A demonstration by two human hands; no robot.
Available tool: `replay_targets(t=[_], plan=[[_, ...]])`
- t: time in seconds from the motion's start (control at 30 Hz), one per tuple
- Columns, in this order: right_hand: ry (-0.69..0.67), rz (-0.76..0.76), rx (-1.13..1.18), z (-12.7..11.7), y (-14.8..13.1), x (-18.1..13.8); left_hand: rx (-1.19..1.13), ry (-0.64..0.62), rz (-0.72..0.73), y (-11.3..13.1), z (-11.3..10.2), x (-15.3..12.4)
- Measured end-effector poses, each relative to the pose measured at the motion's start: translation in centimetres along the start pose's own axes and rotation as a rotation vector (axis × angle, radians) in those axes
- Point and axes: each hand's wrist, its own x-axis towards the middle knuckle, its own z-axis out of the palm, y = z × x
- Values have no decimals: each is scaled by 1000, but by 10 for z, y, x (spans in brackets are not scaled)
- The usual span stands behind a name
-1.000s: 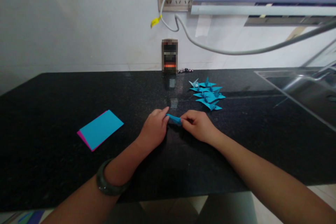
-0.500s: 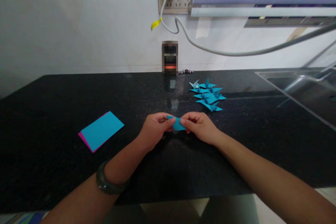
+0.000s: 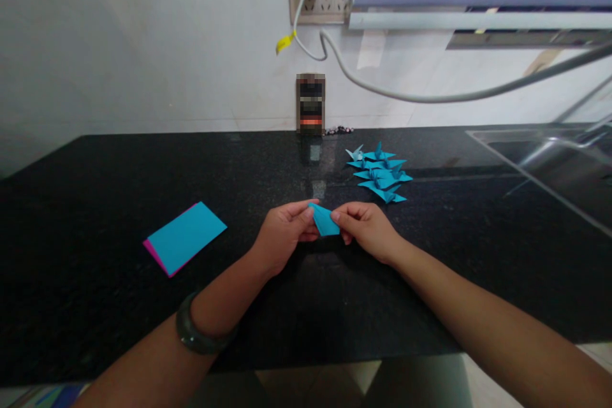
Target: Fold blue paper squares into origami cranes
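Note:
A small folded piece of blue origami paper (image 3: 326, 222) is held over the black countertop, pinched from both sides. My left hand (image 3: 288, 227) grips its left edge between thumb and fingers. On the other side, my right hand (image 3: 362, 227) pinches the right edge, thumb on top. Several folded paper cranes (image 3: 381, 180), blue with one paler, sit in a cluster beyond my right hand. To the left lies a stack of paper sheets (image 3: 186, 238), blue on top with magenta showing beneath.
The black countertop (image 3: 95, 204) runs to a tiled wall. Against the wall stands a phone-like device (image 3: 310, 104), its face pixelated, beside a beaded string (image 3: 339, 131). A sink (image 3: 564, 166) lies at right. A white cable (image 3: 430, 99) hangs from the wall socket (image 3: 329, 0).
The folded paper has turned slightly between my hands and more of its face shows. My left thumb has shifted back toward its left corner. Cranes and sheets stay put.

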Motion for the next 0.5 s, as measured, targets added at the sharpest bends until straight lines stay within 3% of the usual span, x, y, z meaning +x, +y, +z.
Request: replay_targets(t=[0.13, 0.3, 0.5], plan=[[40, 16, 74, -1, 3, 1, 29, -79, -13, 1, 0, -1], [27, -17, 47, -1, 7, 3, 95, -56, -38, 4, 3, -2], [123, -422, -246, -4, 5, 2, 164, -30, 43, 3, 3, 0]])
